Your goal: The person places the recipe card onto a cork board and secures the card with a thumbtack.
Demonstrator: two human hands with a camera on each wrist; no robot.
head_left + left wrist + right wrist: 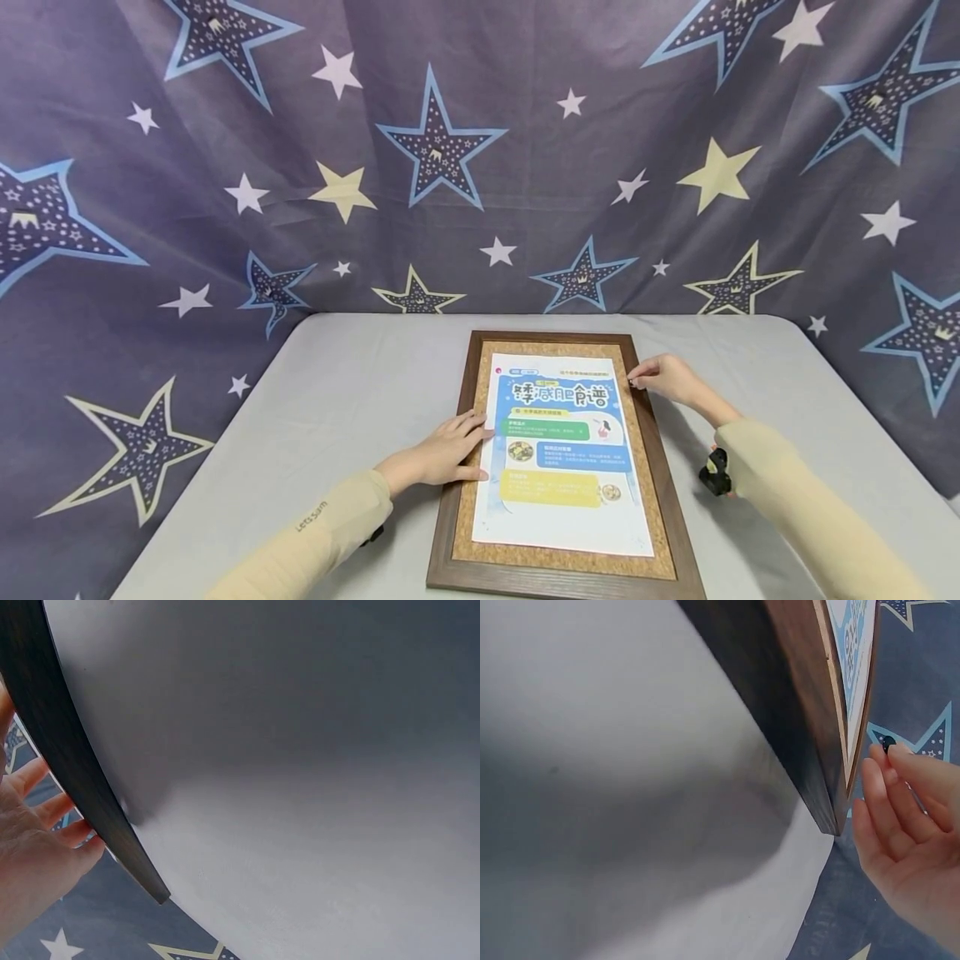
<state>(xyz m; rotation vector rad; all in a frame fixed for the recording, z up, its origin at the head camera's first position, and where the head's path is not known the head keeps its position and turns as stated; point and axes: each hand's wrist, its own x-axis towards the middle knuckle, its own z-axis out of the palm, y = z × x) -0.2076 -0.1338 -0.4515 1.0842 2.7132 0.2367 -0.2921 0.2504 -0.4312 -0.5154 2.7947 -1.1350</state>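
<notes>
A printed poster [558, 527] with Chinese text and coloured panels lies on a cork board [480, 552] with a brown wooden frame [448, 517]. A pink pin [498, 370] sits at the poster's upper left corner. My left hand [450, 450] rests across the left side of the frame, its fingers extended onto the poster's edge. At the upper right side of the frame, my right hand [666, 379] pinches a small black push pin [888, 744] between thumb and fingertip. In the left wrist view, the frame hides part of the left fingers.
The board lies on a table with a light grey cover [360, 375]. Behind it hangs a dark curtain [525, 233] printed with stars. A black wrist device [716, 472] is worn below the right sleeve.
</notes>
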